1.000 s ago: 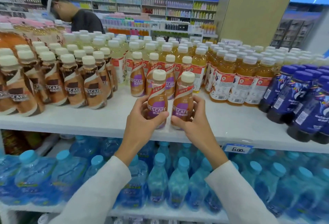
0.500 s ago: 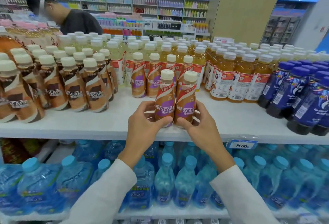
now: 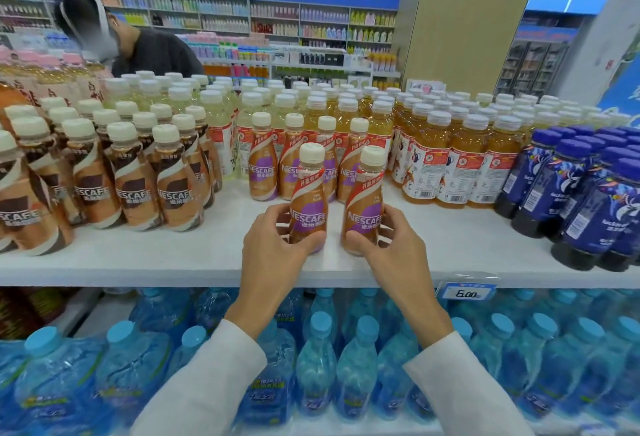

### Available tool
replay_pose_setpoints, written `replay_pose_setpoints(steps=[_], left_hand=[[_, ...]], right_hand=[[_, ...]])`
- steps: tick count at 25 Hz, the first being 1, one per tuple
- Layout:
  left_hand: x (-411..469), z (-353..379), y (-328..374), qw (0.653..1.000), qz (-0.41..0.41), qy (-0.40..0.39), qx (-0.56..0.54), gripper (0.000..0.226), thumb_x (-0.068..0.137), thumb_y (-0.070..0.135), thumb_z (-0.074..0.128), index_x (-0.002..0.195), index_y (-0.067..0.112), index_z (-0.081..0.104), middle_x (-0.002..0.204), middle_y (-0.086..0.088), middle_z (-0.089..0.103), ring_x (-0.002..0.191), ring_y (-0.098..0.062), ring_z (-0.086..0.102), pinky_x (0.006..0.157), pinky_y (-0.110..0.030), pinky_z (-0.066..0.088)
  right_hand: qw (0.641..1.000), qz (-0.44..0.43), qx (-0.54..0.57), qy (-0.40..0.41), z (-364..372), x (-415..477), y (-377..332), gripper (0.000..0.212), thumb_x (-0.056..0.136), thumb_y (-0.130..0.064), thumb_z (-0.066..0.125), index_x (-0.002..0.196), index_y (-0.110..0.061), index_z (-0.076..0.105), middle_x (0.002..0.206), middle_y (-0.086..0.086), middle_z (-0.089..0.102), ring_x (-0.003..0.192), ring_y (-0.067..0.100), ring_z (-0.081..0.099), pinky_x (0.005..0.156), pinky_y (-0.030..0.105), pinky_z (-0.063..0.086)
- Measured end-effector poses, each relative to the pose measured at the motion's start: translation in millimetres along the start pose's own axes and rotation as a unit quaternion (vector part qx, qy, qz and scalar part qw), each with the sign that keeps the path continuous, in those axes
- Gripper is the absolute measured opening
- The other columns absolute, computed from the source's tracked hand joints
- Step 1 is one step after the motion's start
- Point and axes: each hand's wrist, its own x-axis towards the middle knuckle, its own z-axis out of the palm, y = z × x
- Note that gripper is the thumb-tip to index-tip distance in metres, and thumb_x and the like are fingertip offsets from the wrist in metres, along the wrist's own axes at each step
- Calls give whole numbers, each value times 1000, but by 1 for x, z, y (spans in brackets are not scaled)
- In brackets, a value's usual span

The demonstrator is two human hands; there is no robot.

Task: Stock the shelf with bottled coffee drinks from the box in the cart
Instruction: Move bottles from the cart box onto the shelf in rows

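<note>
At the shelf (image 3: 173,257) front, curled fingers and thumb of the left hand (image 3: 273,248) gripped the left Nescafé bottle (image 3: 309,198); the right hand (image 3: 393,248) likewise gripped the right Nescafé bottle (image 3: 366,205) — both upright, apart, just ahead of the purple-label row (image 3: 263,167).

Each hand, left (image 3: 273,248) and right (image 3: 391,245), holds a coffee bottle (upright) on the white shelf (image 3: 173,259).

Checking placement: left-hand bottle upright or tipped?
Upright: the bottle shows cap on top, base low near the shelf; left hand grips it.
</note>
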Motion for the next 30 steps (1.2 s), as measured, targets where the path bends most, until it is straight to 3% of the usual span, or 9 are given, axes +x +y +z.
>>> replay_pose_setpoints(steps=[3, 8, 11, 15, 23, 30], left_hand=[[23, -19, -12, 1000, -14, 9, 17, 70, 73, 40, 91, 134, 24, 59, 118, 9, 67, 94, -2, 64, 73, -15, 46], [51, -44, -26, 998, -9, 36, 49, 65, 78, 35, 88, 134, 20, 59, 112, 14, 61, 88, 3, 57, 70, -10, 37], [60, -47, -35, 998, -3, 31, 58, 63, 81, 34, 85, 137, 22, 57, 115, 15, 57, 97, -5, 56, 74, -13, 36], [61, -46, -40, 997, 5, 29, 72, 62, 85, 37, 82, 139, 23, 56, 120, 14, 56, 105, -10, 57, 86, -24, 44], [60, -44, -40, 996, -2, 36, 77, 64, 88, 37, 78, 144, 20, 52, 137, -1, 59, 110, -12, 56, 92, -28, 46], [65, -44, -36, 998, -11, 31, 56, 62, 87, 35, 80, 142, 22, 54, 127, 9, 58, 109, -9, 55, 89, -26, 43]], right_hand=[[999, 17, -40, 17, -14, 31, 8, 60, 80, -36, 84, 130, -33, 51, 101, -31, 58, 89, -8, 60, 77, 15, 45], [998, 47, -52, 11, -14, 87, 18, 68, 82, -34, 83, 138, -28, 45, 127, -14, 59, 113, 10, 57, 95, 30, 48], [997, 49, -52, 11, -8, 108, 25, 69, 85, -30, 81, 142, -26, 42, 140, -6, 58, 126, 18, 57, 106, 43, 49], [997, 59, -41, 11, -5, 122, 28, 73, 87, -26, 79, 147, -21, 39, 146, -1, 55, 132, 22, 54, 111, 48, 46], [996, 52, -63, 31, 0, 128, 33, 68, 90, -27, 77, 146, -20, 40, 146, 2, 54, 132, 24, 54, 110, 45, 47], [995, 40, -84, 40, 5, 127, 40, 69, 94, -33, 71, 151, -24, 34, 152, -1, 48, 138, 23, 49, 111, 44, 44]])
